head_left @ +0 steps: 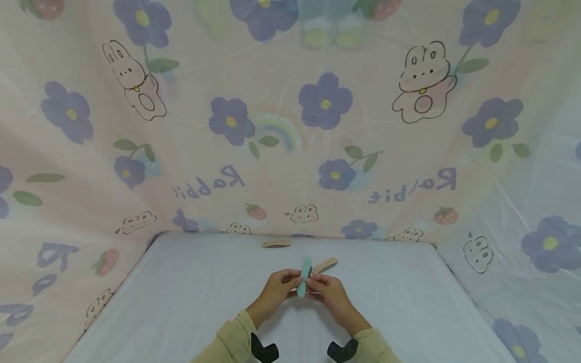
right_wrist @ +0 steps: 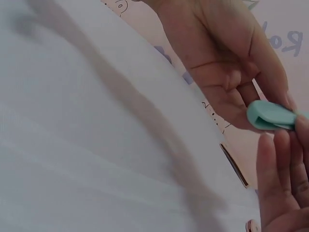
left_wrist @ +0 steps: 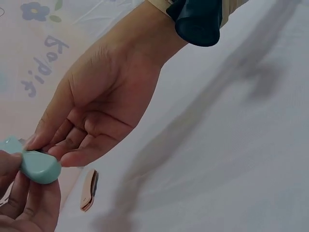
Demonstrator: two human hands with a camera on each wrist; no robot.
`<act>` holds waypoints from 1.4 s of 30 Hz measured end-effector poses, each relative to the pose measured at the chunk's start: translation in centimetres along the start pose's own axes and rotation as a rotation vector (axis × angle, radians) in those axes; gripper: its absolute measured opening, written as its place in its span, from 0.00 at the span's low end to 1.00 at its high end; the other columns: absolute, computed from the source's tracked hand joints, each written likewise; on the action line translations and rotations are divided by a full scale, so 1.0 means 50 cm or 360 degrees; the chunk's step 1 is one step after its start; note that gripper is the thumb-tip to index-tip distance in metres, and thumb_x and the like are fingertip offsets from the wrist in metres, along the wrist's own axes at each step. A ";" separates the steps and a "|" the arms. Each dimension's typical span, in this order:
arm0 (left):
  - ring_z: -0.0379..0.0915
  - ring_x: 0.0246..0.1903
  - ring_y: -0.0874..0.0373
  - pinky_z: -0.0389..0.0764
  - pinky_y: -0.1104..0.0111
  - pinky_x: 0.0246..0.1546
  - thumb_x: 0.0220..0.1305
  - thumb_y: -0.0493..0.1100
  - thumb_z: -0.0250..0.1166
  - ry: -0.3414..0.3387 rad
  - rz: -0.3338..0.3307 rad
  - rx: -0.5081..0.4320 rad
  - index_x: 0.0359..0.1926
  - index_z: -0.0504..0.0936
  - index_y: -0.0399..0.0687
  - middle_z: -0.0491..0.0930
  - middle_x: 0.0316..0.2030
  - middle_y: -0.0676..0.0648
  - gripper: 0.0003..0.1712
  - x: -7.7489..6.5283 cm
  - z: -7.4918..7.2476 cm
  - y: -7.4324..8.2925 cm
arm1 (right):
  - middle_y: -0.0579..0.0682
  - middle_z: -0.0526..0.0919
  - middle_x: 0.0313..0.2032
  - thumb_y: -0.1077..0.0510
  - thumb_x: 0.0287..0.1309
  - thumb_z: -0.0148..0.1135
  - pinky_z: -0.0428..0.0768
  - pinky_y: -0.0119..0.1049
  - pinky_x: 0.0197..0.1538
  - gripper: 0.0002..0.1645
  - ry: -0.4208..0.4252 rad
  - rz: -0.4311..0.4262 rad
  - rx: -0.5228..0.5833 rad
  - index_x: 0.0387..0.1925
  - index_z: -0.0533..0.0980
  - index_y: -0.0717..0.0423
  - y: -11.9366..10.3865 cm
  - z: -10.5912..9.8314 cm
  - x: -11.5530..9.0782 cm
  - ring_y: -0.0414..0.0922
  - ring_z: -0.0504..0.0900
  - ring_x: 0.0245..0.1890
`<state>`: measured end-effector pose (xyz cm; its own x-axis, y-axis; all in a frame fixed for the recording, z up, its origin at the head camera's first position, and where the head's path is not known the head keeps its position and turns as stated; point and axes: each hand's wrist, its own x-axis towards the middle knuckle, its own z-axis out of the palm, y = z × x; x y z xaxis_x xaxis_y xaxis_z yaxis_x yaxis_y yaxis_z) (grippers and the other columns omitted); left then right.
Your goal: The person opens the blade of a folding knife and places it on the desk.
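A mint-green folding knife (head_left: 304, 278), slim with a rounded end, stands nearly upright in the head view between both hands. My left hand (head_left: 275, 291) pinches it from the left with thumb and fingers. From the right, my right hand (head_left: 335, 298) pinches it too. The left wrist view shows the knife's smooth rounded end (left_wrist: 41, 167). In the right wrist view a slot opens along the knife (right_wrist: 273, 116); fingers cover the rest, so I cannot tell how far any blade is out. Just behind the right fingers lies a peach folding knife (head_left: 326, 265) on the white surface.
Another peach folding knife (head_left: 276, 244) lies near the back edge of the white-covered table (head_left: 181, 302). A patterned curtain (head_left: 277, 151) with flowers and rabbits rises behind and at both sides. Dark wrist devices (head_left: 265, 349) sit at the cuffs.
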<state>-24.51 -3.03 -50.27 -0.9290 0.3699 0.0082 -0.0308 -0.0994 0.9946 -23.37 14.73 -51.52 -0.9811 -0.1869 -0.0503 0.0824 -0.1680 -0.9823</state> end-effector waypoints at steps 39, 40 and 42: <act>0.77 0.42 0.53 0.80 0.62 0.40 0.65 0.38 0.59 -0.0018 0.0059 -0.0057 0.52 0.73 0.32 0.73 0.44 0.39 0.18 -0.040 0.025 0.005 | 0.53 0.80 0.33 0.54 0.56 0.64 0.81 0.36 0.41 0.21 0.0075 -0.0065 -0.0188 0.40 0.73 0.70 0.000 -0.002 -0.035 0.43 0.80 0.34; 0.77 0.41 0.53 0.80 0.62 0.40 0.64 0.38 0.59 -0.0019 0.0061 -0.0052 0.52 0.73 0.32 0.73 0.44 0.39 0.18 -0.041 0.026 0.005 | 0.53 0.80 0.33 0.54 0.56 0.64 0.81 0.36 0.41 0.21 0.0077 -0.0077 -0.0192 0.40 0.73 0.70 -0.001 -0.003 -0.036 0.44 0.80 0.34; 0.77 0.41 0.53 0.80 0.62 0.40 0.64 0.37 0.59 -0.0031 0.0077 -0.0035 0.52 0.73 0.32 0.74 0.43 0.39 0.18 -0.044 0.029 0.007 | 0.54 0.81 0.34 0.55 0.56 0.65 0.81 0.37 0.41 0.21 0.0085 -0.0095 -0.0199 0.40 0.73 0.71 -0.002 -0.006 -0.040 0.44 0.80 0.34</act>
<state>-21.94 -2.52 -49.80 -0.9223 0.3821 0.0584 0.0057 -0.1375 0.9905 -21.45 15.39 -51.36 -0.9918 -0.1275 0.0026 0.0044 -0.0545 -0.9985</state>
